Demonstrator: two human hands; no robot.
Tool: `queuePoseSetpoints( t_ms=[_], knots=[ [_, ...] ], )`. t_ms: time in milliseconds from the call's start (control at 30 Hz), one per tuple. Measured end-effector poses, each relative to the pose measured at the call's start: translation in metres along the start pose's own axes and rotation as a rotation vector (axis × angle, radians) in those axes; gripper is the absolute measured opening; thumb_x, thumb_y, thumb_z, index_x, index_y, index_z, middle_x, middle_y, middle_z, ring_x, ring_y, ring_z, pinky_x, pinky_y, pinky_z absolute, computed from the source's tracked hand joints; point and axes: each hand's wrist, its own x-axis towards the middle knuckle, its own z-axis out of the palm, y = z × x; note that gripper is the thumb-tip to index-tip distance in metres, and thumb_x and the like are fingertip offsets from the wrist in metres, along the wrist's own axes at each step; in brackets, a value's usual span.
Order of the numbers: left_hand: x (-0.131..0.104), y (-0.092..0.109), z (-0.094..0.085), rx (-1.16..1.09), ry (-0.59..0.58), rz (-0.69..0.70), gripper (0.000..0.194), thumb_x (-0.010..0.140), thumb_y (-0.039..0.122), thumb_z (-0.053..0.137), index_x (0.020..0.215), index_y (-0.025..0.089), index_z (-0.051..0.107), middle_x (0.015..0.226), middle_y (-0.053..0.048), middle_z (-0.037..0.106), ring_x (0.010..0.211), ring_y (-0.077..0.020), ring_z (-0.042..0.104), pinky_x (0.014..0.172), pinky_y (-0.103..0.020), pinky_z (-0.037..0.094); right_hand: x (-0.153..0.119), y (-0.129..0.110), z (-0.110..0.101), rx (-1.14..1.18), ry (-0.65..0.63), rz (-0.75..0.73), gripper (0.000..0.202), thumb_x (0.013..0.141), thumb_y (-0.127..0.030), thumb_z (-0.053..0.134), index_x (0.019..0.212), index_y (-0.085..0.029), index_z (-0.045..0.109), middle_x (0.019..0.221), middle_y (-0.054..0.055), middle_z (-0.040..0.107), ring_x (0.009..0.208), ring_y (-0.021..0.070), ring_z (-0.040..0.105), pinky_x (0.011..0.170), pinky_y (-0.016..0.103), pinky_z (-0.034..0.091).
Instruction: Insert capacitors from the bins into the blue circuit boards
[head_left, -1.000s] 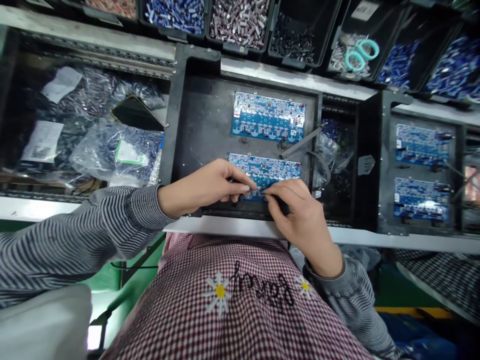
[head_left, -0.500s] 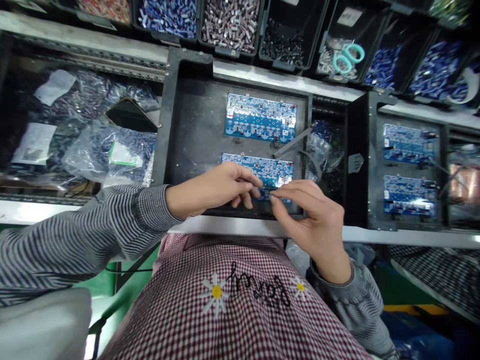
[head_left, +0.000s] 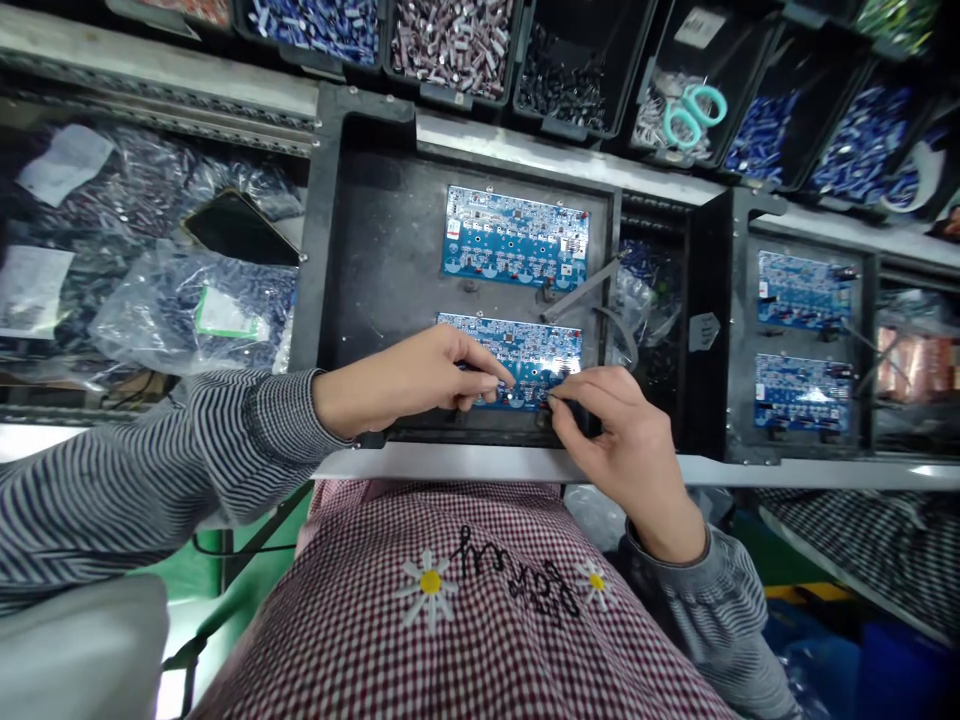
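Note:
The lower blue circuit board [head_left: 529, 343] lies in a black tray [head_left: 375, 290], its front part half covered by my hands. My left hand [head_left: 427, 380] reaches over the board's left front part, index finger stretched out low over the components and thumb just behind it; I see nothing held. My right hand [head_left: 619, 420] is at the front right corner of that board, thumb and index fingertip pinched together. Whatever lies between those fingertips is too small to make out. Behind it, a second circuit board [head_left: 517, 235] sits in the same tray.
Bins of small components [head_left: 450, 45] line the back, one with turquoise scissors [head_left: 694, 115]. Bagged parts [head_left: 202, 300] lie left. A grey strap [head_left: 581, 288] crosses the tray's right wall. Another tray [head_left: 806, 340] with two boards stands right.
My left hand's fingers have come closer together, with the index now stretched low over the board. My right hand's pinch has lowered to the board's front right corner. The view has shifted slightly.

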Motion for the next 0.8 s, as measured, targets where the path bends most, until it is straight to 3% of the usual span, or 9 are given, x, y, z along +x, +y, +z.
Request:
queuePoseSetpoints(
  t_ms=[200,367,467,567,633,800],
  knots=[
    [0.005,-0.002,-0.006,-0.003,-0.057,-0.017,0.022,0.084,0.025,0.057,0.093,0.008,0.069,0.065,-0.004,0.063,0.048,-0.0064,0.043,0.048,-0.018,0.032,0.001,0.005,-0.002,0.021,-0.026,0.004,0.016,0.083,-0.014,0.057,0.094,-0.02,0.067,0.088,0.006,0.066,0.088,0.0201,0.059,0.08,0.04,0.052],
    [0.007,0.001,-0.008,-0.046,-0.073,-0.037,0.024,0.087,0.029,0.053,0.085,0.01,0.067,0.057,-0.001,0.056,0.047,-0.0072,0.041,0.047,-0.019,0.029,0.003,0.004,-0.009,0.067,-0.086,0.007,0.023,0.084,-0.014,0.058,0.102,-0.023,0.068,0.092,0.006,0.067,0.09,0.0198,0.059,0.08,0.041,0.053],
    [0.008,0.006,-0.009,-0.118,-0.106,-0.052,0.024,0.088,0.029,0.053,0.079,0.01,0.064,0.052,0.002,0.049,0.047,-0.0068,0.04,0.047,-0.018,0.029,0.015,-0.007,-0.012,0.102,-0.04,0.011,0.028,0.082,-0.014,0.061,0.107,-0.025,0.066,0.096,0.005,0.066,0.092,0.02,0.06,0.081,0.041,0.053],
    [0.009,0.014,-0.015,-0.243,-0.114,-0.025,0.022,0.088,0.025,0.056,0.076,0.009,0.063,0.058,0.002,0.05,0.05,-0.0058,0.041,0.05,-0.018,0.031,0.042,-0.022,-0.012,0.117,0.02,-0.063,0.025,0.081,-0.012,0.062,0.103,-0.023,0.066,0.091,0.004,0.067,0.089,0.0183,0.06,0.081,0.038,0.053],
    [0.009,0.019,-0.021,-0.338,-0.049,-0.006,0.016,0.088,0.02,0.055,0.081,0.009,0.064,0.071,-0.002,0.058,0.059,-0.0066,0.049,0.056,-0.018,0.037,0.067,-0.026,-0.009,0.092,0.031,-0.106,0.018,0.082,-0.013,0.06,0.097,-0.022,0.067,0.087,0.004,0.068,0.085,0.0174,0.061,0.08,0.036,0.052],
    [0.007,0.023,-0.045,-0.449,0.03,-0.047,0.018,0.088,0.008,0.051,0.098,0.007,0.065,0.09,-0.009,0.067,0.081,-0.0113,0.062,0.071,-0.021,0.047,0.133,-0.009,0.008,0.016,-0.004,-0.181,0.015,0.084,-0.014,0.053,0.086,-0.022,0.065,0.084,0.003,0.067,0.086,0.0196,0.061,0.08,0.038,0.05]
  ],
)
